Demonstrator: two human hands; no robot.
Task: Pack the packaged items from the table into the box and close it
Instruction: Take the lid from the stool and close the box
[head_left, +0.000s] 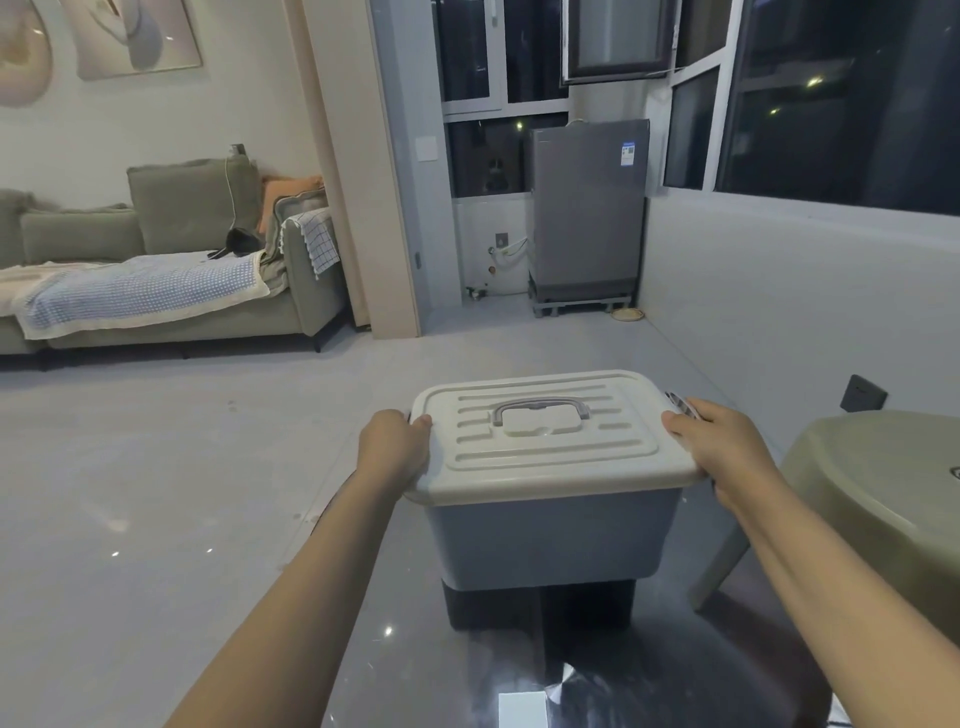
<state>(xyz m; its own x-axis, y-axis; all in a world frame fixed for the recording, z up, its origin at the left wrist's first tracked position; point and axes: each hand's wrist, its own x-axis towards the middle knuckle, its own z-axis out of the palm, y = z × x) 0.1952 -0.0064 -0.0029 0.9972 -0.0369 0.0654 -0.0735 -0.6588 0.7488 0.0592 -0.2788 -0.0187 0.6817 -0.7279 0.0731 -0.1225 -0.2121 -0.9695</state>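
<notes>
A grey plastic storage box (550, 535) sits on a dark stand on the floor in front of me. A white ribbed lid (550, 441) with a grey carry handle (540, 408) covers it fully. My left hand (397, 449) grips the lid's left edge, thumb on top. My right hand (724, 447) grips the right edge beside a grey side latch (680, 402). The box's contents are hidden under the lid. No packaged items are in view.
A pale green plastic table (878, 483) stands close at the right. The glossy grey tiled floor (156, 493) spreads to the left. A green sofa (171, 270) is at the far left, a grey appliance (587, 213) by the windows behind.
</notes>
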